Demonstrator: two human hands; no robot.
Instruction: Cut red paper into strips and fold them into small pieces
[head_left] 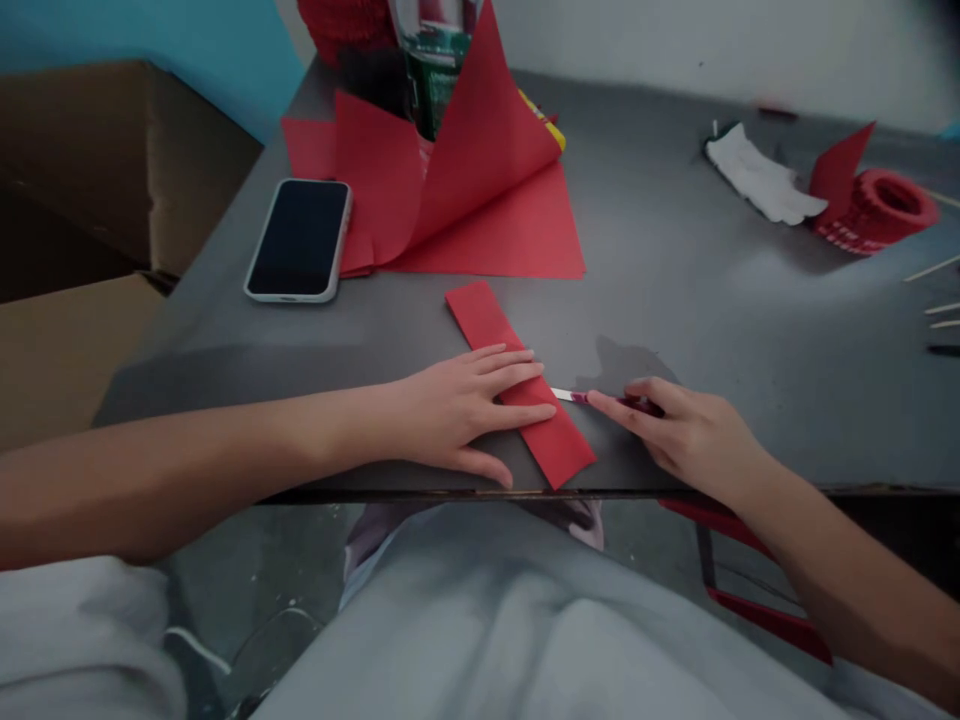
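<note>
pressing red strip [529,393], left grip [461,408] splayed; right grip [694,430] clasping bladed tool [577,397]

the person's left hand [476,408] laid flat, palm down, fingers [517,413] fanned, right hand [694,432] curled in a grip, index finger [626,414] stretched leftward, both forearms [300,440] bare

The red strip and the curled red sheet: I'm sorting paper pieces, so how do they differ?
The red strip is small and narrow; the curled red sheet is much larger. The strip lies nearly flat under the left hand; the sheet bends upward, with neither hand on it. Both are red.
</note>
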